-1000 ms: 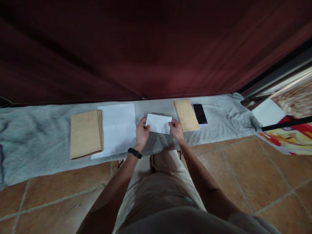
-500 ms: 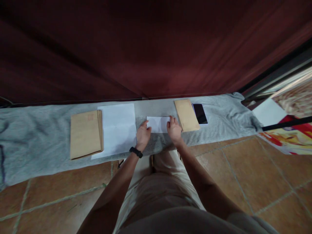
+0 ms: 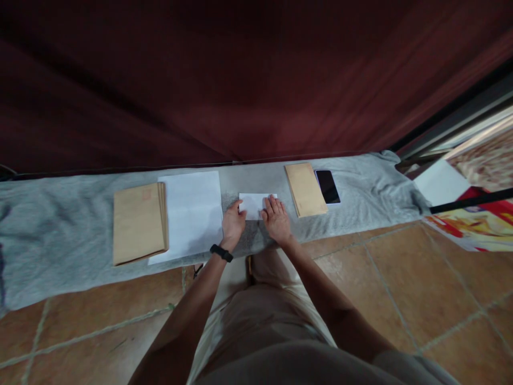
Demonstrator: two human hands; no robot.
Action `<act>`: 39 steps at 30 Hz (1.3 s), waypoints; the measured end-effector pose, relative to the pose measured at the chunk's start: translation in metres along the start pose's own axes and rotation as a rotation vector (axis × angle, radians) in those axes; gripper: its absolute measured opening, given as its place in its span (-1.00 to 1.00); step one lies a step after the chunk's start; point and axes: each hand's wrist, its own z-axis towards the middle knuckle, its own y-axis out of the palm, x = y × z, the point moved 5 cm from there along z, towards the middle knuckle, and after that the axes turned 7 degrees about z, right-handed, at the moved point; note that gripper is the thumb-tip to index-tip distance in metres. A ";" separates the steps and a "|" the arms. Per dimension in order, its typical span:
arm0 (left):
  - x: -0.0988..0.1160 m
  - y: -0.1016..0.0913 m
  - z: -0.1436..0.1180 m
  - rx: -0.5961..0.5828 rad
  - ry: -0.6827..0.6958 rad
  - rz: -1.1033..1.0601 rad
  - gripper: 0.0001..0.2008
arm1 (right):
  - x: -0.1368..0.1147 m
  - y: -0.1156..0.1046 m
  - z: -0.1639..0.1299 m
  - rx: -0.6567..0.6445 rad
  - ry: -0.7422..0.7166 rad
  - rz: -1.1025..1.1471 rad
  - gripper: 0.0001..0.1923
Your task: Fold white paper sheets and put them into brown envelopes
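A folded sheet of white paper (image 3: 253,201) lies on the grey cloth in front of me, its long side running left to right. At its left end, my left hand (image 3: 234,223) pinches the edge between thumb and fingers. My right hand (image 3: 276,219) lies flat over the right end, fingers outstretched and pressing on the paper. Just left of my left hand are larger white sheets (image 3: 194,211), spread flat with a faint crease. Brown envelopes (image 3: 306,190) lie a little to the right of my right hand.
A stack of brown envelopes (image 3: 138,222) overlaps the left edge of the white sheets. Beside the right envelopes lies a dark-screened phone (image 3: 327,187). Grey cloth (image 3: 368,187) covers the narrow surface, backed by a dark red curtain (image 3: 256,80). A colourful printed box (image 3: 473,222) stands far right.
My right hand has gone from gripping the paper's right end to lying flat on it, shifted a little left. My left hand stays at the left end.
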 end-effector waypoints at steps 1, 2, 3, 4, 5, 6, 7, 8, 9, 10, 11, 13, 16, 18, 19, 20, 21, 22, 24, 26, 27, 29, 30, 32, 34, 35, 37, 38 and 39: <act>0.000 -0.001 -0.001 0.004 -0.002 0.004 -0.56 | 0.002 0.000 -0.001 0.002 -0.001 -0.008 -0.44; 0.000 -0.001 -0.001 0.006 -0.006 0.014 -0.56 | 0.003 -0.001 -0.003 0.005 0.000 -0.016 -0.43; 0.000 -0.001 -0.002 0.007 -0.010 0.026 -0.56 | 0.005 -0.001 -0.004 0.011 0.004 -0.024 -0.43; 0.000 -0.002 -0.003 0.007 -0.013 0.040 -0.56 | 0.006 -0.001 -0.005 0.016 0.008 -0.031 -0.43; 0.000 -0.002 -0.004 0.006 -0.016 0.054 -0.56 | 0.006 -0.001 -0.006 0.021 0.011 -0.036 -0.42; 0.001 -0.002 -0.005 0.005 -0.016 0.070 -0.56 | 0.006 -0.001 -0.006 0.026 0.012 -0.040 -0.42; 0.001 -0.002 -0.006 0.009 -0.013 0.088 -0.56 | 0.006 0.000 -0.007 0.030 0.012 -0.043 -0.41; 0.002 -0.002 -0.007 0.016 -0.003 0.111 -0.56 | 0.006 0.000 -0.007 0.036 0.010 -0.044 -0.41; 0.003 -0.002 -0.008 0.025 0.012 0.141 -0.56 | 0.006 0.001 -0.007 0.041 0.007 -0.044 -0.41; 0.004 -0.003 -0.010 0.035 0.029 0.176 -0.56 | 0.005 0.001 -0.007 0.046 0.004 -0.042 -0.41; 0.006 -0.003 -0.013 0.046 0.048 0.216 -0.56 | 0.005 0.001 -0.007 0.050 0.003 -0.041 -0.41; 0.009 -0.005 -0.018 0.083 0.091 0.298 -0.57 | 0.005 0.001 -0.007 0.054 0.009 -0.040 -0.41; 0.016 -0.007 -0.023 0.194 0.170 0.403 -0.59 | 0.004 0.001 -0.006 0.048 0.023 -0.036 -0.40; 0.024 -0.003 -0.024 0.251 0.276 0.422 -0.59 | 0.005 0.002 -0.006 0.039 0.028 -0.028 -0.40; 0.029 0.002 -0.024 0.251 0.346 0.407 -0.58 | 0.005 0.002 -0.006 0.033 0.030 -0.024 -0.40; 0.034 0.008 -0.023 0.231 0.422 0.381 -0.57 | 0.005 0.002 -0.006 0.026 0.032 -0.022 -0.40; 0.039 0.015 -0.022 0.199 0.497 0.351 -0.56 | 0.005 0.002 -0.006 0.018 0.031 -0.022 -0.40; 0.044 0.022 -0.020 0.161 0.560 0.325 -0.56 | 0.006 0.001 -0.006 0.008 0.030 -0.023 -0.41; 0.051 0.034 -0.018 0.102 0.632 0.304 -0.53 | 0.006 0.001 -0.006 -0.009 0.031 -0.027 -0.41; 0.053 0.041 -0.015 0.070 0.650 0.314 -0.50 | 0.006 0.001 -0.005 -0.023 0.035 -0.028 -0.43; 0.052 0.043 -0.014 0.060 0.647 0.323 -0.49 | 0.006 0.000 -0.005 -0.027 0.038 -0.028 -0.43; 0.050 0.045 -0.013 0.050 0.637 0.340 -0.47 | 0.006 0.000 -0.004 -0.031 0.047 -0.028 -0.44; 0.048 0.045 -0.012 0.047 0.632 0.349 -0.46 | 0.005 0.000 -0.004 -0.031 0.050 -0.026 -0.44; 0.044 0.046 -0.011 0.047 0.617 0.365 -0.44 | 0.005 0.000 -0.004 -0.031 0.055 -0.020 -0.44; 0.041 0.047 -0.010 0.048 0.588 0.376 -0.43 | 0.006 0.000 -0.004 -0.025 0.054 -0.009 -0.44; 0.041 0.047 -0.009 0.046 0.572 0.380 -0.42 | 0.007 0.001 -0.004 -0.018 0.053 -0.002 -0.44; 0.041 0.047 -0.009 0.037 0.551 0.387 -0.42 | 0.009 0.000 -0.005 0.003 0.054 0.012 -0.45; 0.042 0.047 -0.009 0.033 0.546 0.391 -0.41 | 0.010 0.000 -0.006 0.013 0.057 0.018 -0.45; 0.043 0.046 -0.010 0.034 0.544 0.395 -0.41 | 0.011 -0.001 -0.007 0.020 0.060 0.023 -0.45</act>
